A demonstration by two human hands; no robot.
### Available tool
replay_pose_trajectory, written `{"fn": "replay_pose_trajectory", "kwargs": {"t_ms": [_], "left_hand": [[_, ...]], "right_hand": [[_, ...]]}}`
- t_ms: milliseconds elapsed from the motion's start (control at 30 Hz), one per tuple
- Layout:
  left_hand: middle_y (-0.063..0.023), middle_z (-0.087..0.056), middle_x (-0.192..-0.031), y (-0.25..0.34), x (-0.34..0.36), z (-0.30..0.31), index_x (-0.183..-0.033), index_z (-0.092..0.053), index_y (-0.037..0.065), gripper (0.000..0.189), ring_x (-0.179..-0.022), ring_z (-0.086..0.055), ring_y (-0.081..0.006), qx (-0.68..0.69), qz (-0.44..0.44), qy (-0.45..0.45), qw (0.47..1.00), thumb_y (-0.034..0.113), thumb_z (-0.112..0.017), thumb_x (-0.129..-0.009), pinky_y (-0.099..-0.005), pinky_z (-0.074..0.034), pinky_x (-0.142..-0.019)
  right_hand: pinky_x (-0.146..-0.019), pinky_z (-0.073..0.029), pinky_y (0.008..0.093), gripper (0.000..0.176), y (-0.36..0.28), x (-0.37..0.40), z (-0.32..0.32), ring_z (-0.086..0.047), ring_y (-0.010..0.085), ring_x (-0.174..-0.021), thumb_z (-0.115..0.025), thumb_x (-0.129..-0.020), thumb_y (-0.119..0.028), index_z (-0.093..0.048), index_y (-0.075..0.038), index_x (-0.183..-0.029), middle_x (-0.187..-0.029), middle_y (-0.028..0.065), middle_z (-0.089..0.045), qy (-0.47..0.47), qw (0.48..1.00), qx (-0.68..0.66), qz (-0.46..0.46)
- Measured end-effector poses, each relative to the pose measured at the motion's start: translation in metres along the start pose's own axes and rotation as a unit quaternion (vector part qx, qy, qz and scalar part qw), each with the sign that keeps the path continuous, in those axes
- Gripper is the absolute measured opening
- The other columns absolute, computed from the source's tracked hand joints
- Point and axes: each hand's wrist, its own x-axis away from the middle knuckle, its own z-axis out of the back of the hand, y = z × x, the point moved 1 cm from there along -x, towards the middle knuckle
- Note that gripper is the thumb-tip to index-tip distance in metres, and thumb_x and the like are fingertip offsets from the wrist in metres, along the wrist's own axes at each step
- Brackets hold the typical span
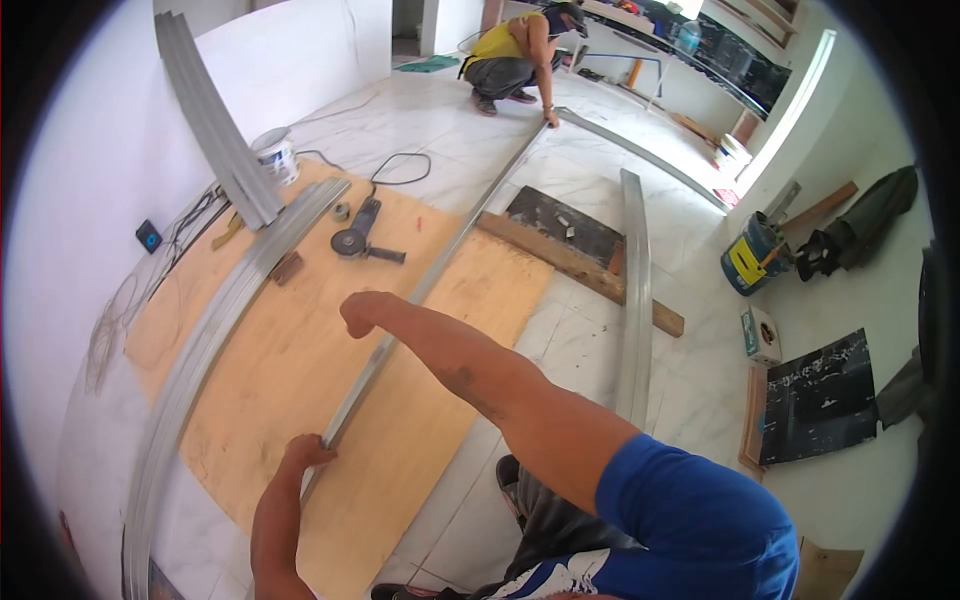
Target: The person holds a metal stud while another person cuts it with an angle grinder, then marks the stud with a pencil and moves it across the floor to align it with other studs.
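A long, thin metal channel (pixel 440 262) runs diagonally over a plywood sheet (pixel 400 480) on the tiled floor. Near its lower end, my left hand (pixel 311 450) is closed around it. My right hand (pixel 362 313) hangs above the plywood, just left of the channel, with its fingers curled; whether it holds anything is hidden. At the channel's far end a co-worker (pixel 515 55) in a yellow top squats with one hand on it. An angle grinder (pixel 360 235) lies on the plywood, left of the channel.
Metal profiles (pixel 215 325) lie along the left, others (pixel 218 130) stick up behind them. Another profile (pixel 636 290) crosses a wooden plank (pixel 580 268) at right. Buckets (pixel 750 255) stand by the right wall. The grinder's cord loops behind it.
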Motion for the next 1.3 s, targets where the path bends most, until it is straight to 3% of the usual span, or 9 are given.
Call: {"fn": "replay_pose_trajectory", "kwargs": {"t_ms": [67,167,367,667,767,1300], "left_hand": [[-0.0178,-0.072,-0.101,0.000,0.000,0.001,-0.098,-0.075,0.006,0.057,-0.098,-0.068,-0.0323,-0.006,-0.003,-0.010,1.000,0.055,-0.067,-0.071,-0.0429,-0.053,-0.087],[-0.0177,-0.072,-0.100,0.001,-0.002,0.001,-0.099,-0.075,0.006,0.057,-0.098,-0.068,-0.0323,0.012,0.003,-0.016,1.000,0.054,-0.068,-0.070,-0.0420,-0.053,-0.087],[-0.0182,-0.072,-0.100,-0.001,-0.003,-0.003,-0.098,-0.074,0.005,0.054,-0.097,-0.068,-0.0323,0.051,0.019,-0.007,0.999,0.050,-0.069,-0.069,-0.0410,-0.053,-0.087],[-0.0192,-0.071,-0.100,-0.003,-0.002,-0.004,-0.097,-0.074,0.004,0.052,-0.098,-0.068,-0.0322,0.048,0.019,0.000,0.999,0.047,-0.071,-0.068,-0.0409,-0.053,-0.087],[-0.0192,-0.072,-0.099,-0.003,-0.002,-0.004,-0.096,-0.074,0.004,0.051,-0.097,-0.068,-0.0325,0.060,0.016,-0.001,0.998,0.046,-0.071,-0.067,-0.0411,-0.053,-0.086],[-0.0203,-0.071,-0.095,-0.011,-0.009,-0.016,-0.094,-0.073,0.002,0.052,-0.095,-0.068,-0.0345,0.054,-0.002,0.039,0.998,0.047,-0.072,-0.067,-0.0430,-0.053,-0.085]], "right_hand": [[-0.088,-0.052,0.0436,0.031,0.011,0.009,0.003,-0.065,0.0333,-0.106,-0.058,-0.081,-0.021,-0.073,-0.001,-0.100,-0.111,0.0179,-0.069,-0.051,0.999,0.007,-0.008],[-0.088,-0.052,0.0429,0.033,0.038,0.010,0.005,-0.065,0.0338,-0.106,-0.058,-0.081,-0.021,-0.072,0.001,-0.101,-0.110,0.0190,-0.069,0.019,0.997,-0.062,-0.036],[-0.087,-0.051,0.0434,0.033,0.058,0.004,-0.007,-0.064,0.0353,-0.105,-0.058,-0.080,-0.020,-0.071,0.002,-0.102,-0.110,0.0207,-0.068,-0.059,0.998,-0.010,-0.036],[-0.083,-0.053,0.0434,0.029,0.045,-0.001,-0.001,-0.065,0.0337,-0.102,-0.059,-0.080,-0.019,-0.073,0.000,-0.097,-0.105,0.0188,-0.070,-0.024,1.000,-0.001,-0.012],[-0.076,-0.053,0.0434,0.025,0.041,-0.013,-0.006,-0.066,0.0329,-0.094,-0.061,-0.075,-0.015,-0.073,-0.005,-0.094,-0.099,0.0156,-0.070,-0.002,1.000,-0.010,-0.016],[-0.076,-0.052,0.0432,0.022,0.018,-0.011,0.002,-0.066,0.0324,-0.093,-0.062,-0.076,-0.015,-0.073,-0.006,-0.092,-0.098,0.0151,-0.070,-0.026,1.000,0.005,-0.010]]}}
